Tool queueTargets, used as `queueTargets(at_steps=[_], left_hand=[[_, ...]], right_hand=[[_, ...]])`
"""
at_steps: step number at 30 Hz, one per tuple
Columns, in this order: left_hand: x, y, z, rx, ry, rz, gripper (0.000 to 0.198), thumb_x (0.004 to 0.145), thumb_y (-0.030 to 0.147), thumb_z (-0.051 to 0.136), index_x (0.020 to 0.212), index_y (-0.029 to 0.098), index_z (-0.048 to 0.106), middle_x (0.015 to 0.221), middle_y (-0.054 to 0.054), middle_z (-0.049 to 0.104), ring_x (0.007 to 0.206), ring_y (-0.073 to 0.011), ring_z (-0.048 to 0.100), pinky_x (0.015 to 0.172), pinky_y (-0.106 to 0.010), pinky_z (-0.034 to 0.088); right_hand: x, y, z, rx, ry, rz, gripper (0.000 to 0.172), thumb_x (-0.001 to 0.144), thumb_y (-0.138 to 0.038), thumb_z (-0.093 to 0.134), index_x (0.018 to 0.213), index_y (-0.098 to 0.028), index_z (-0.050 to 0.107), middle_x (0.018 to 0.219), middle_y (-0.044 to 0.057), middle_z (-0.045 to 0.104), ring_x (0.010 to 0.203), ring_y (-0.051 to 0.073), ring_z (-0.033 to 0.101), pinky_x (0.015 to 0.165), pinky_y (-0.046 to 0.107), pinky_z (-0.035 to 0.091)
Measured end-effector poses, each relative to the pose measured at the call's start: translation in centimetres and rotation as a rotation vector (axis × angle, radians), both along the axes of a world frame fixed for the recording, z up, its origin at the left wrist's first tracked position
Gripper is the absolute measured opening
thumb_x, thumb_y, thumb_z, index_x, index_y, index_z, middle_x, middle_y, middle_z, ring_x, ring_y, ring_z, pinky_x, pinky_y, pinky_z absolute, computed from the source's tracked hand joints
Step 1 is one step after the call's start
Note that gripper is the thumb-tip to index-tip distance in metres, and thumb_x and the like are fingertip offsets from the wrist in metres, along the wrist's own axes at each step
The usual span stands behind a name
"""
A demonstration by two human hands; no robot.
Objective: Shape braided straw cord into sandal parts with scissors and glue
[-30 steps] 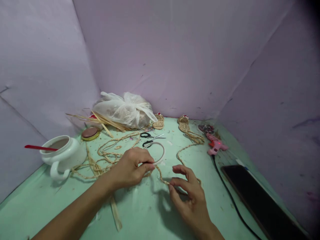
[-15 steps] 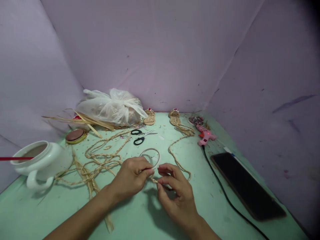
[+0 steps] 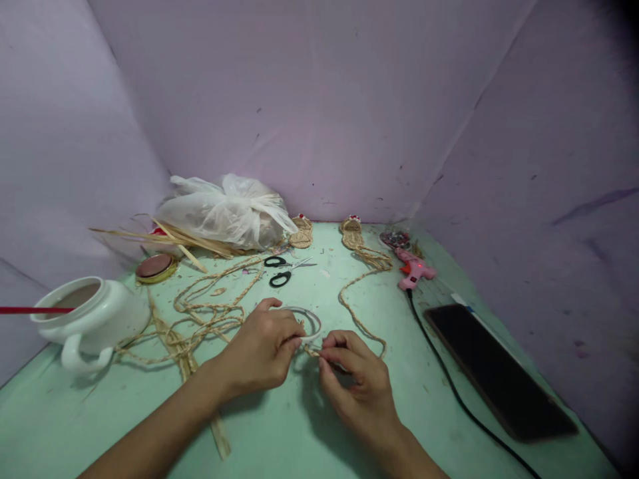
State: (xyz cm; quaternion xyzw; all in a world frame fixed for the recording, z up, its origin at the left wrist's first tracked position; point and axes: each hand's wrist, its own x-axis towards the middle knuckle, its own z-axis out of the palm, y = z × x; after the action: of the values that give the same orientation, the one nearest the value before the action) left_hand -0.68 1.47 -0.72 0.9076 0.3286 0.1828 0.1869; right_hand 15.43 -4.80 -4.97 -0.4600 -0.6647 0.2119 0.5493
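Note:
My left hand [image 3: 272, 342] pinches a thin pale ring [image 3: 314, 322], like a narrow hoop or bangle, above the green table. Between the thumb and fingertips of my right hand [image 3: 357, 379] is the end of a braided straw cord [image 3: 312, 351], close below the ring. A long braided cord [image 3: 349, 303] runs from near my right hand back to a small woven slipper [image 3: 352, 233]. Scissors with black handles [image 3: 279, 278] lie beyond the ring. More braided cord [image 3: 210, 313] is looped to the left of my left hand.
A white pot [image 3: 124, 309] stands at the left, near a round tin [image 3: 156, 267]. Behind are a tied plastic bag [image 3: 224, 216] and another woven slipper [image 3: 301, 233]. On the right lie a pink glue gun [image 3: 415, 271], its black cable [image 3: 444, 379] and a phone [image 3: 499, 372].
The ring has tipped flatter in my left hand. My right fingers have closed onto the cord end, which they were loosely around before. The view has shifted slightly.

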Motion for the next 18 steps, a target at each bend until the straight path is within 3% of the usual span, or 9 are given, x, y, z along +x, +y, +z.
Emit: queueTargets(at_steps=[5,12,14,16,18], left_hand=[[0.3,-0.1,-0.7,-0.004,-0.193,0.098,0.017,0.073,0.013,0.048,0.072,0.016,0.065,0.06,-0.001,0.061,0.063,-0.0146,0.054,0.078,-0.034,0.041],[0.2,0.2,-0.8,-0.362,-0.321,0.229,0.016,0.072,0.022,0.052,0.068,0.014,0.065,0.062,-0.002,0.063,0.059,-0.0135,0.055,0.053,-0.023,0.04],[-1.0,1.3,-0.8,-0.297,-0.348,0.321,0.017,0.074,0.023,0.051,0.07,0.014,0.065,0.061,-0.002,0.063,0.057,-0.0134,0.055,0.052,-0.023,0.041],[-2.7,3.1,-1.0,-0.068,-0.361,0.435,0.016,0.075,0.023,0.052,0.075,0.015,0.065,0.07,-0.004,0.066,0.066,-0.0154,0.058,0.061,-0.026,0.044],[-4.2,4.9,-1.1,0.154,-0.315,0.466,0.016,0.076,0.023,0.052,0.081,0.016,0.066,0.079,-0.006,0.067,0.077,-0.0185,0.059,0.073,-0.031,0.045]], right_hand=[[-0.2,0.0,0.3,-0.116,0.084,0.033,0.015,0.072,-0.01,0.053,0.066,-0.017,0.064,0.072,0.005,0.058,0.065,0.014,0.058,0.049,0.02,0.046],[-0.6,-0.4,0.7,-0.255,0.192,0.065,0.014,0.066,-0.01,0.054,0.056,-0.016,0.063,0.068,0.004,0.058,0.055,0.011,0.056,0.041,0.018,0.04],[-0.7,-0.6,0.8,-0.241,0.231,0.093,0.015,0.064,-0.009,0.054,0.053,-0.016,0.061,0.065,0.004,0.058,0.059,0.013,0.059,0.049,0.021,0.045],[-0.8,-0.7,0.9,-0.236,0.248,0.117,0.015,0.064,-0.008,0.055,0.054,-0.016,0.062,0.065,0.003,0.059,0.061,0.014,0.059,0.053,0.023,0.047],[-0.7,-0.5,0.8,-0.279,0.245,0.102,0.014,0.066,-0.01,0.056,0.055,-0.017,0.064,0.066,0.004,0.059,0.058,0.013,0.057,0.049,0.021,0.044]])
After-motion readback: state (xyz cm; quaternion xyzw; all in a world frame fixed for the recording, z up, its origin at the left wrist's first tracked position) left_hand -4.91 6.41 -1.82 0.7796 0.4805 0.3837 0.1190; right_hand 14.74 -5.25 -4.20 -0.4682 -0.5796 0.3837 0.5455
